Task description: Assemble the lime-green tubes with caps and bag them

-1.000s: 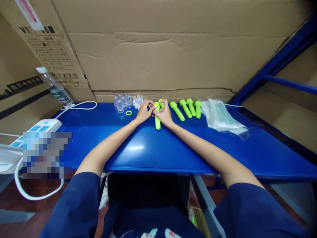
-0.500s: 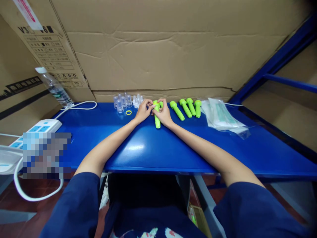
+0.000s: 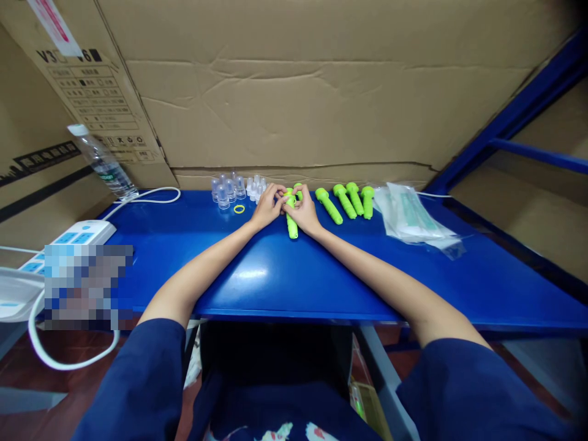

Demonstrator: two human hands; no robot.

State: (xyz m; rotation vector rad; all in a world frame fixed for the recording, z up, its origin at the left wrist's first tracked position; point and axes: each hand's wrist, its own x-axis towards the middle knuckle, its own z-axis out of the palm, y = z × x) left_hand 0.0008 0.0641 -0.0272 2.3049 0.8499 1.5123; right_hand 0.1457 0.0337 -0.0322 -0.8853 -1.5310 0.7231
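Observation:
Both hands meet on a lime-green flashlight [image 3: 292, 226], which lies with its narrow end toward me and its wider head away. My left hand [image 3: 267, 207] is closed at the head, its thumb and fingertips pinching near the rim. From the other side, my right hand [image 3: 304, 212] grips the head and upper handle with bent fingers. A yellowish edge shows at the head, mostly hidden by the fingertips. Just behind my right fingers stands part of another green flashlight [image 3: 298, 187]. Left of my left hand, a yellow ring [image 3: 239, 209] lies flat on the table.
Clear plastic cups [image 3: 223, 197] and smaller clear pieces [image 3: 255, 185] stand back left. Several green flashlights [image 3: 331, 208] lie to the right, beside plastic bags [image 3: 411, 214]. A bottle [image 3: 108, 168] and power strip [image 3: 78, 236] are left on the blue table [image 3: 257, 288]. Cardboard [image 3: 298, 116] walls the back.
My right index finger has shifted slightly at the flashlight's head, showing more of the green flashlight behind it. Both hands otherwise keep their place and grip.

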